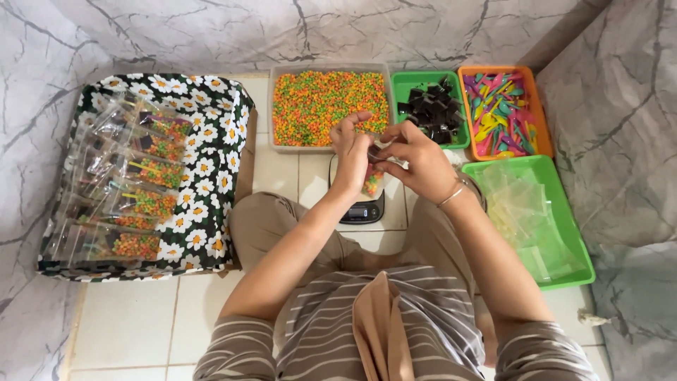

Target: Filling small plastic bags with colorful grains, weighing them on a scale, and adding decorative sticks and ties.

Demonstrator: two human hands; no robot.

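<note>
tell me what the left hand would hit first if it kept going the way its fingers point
The left hand points up and away from the person, so it would likely meet the clear tray of small coloured candy first, though height above it is unclear.

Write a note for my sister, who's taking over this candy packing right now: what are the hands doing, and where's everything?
Left hand and right hand together hold a small clear bag, partly filled with beads, above the scale.
Bead tray ahead; dark squares and colourful spoons in trays to its right.
Empty bags lie in the green tray on the right.
Done: several filled packs in the flowered box on the left.
Left: the held bag looks unsealed; many empty bags remain.
</note>
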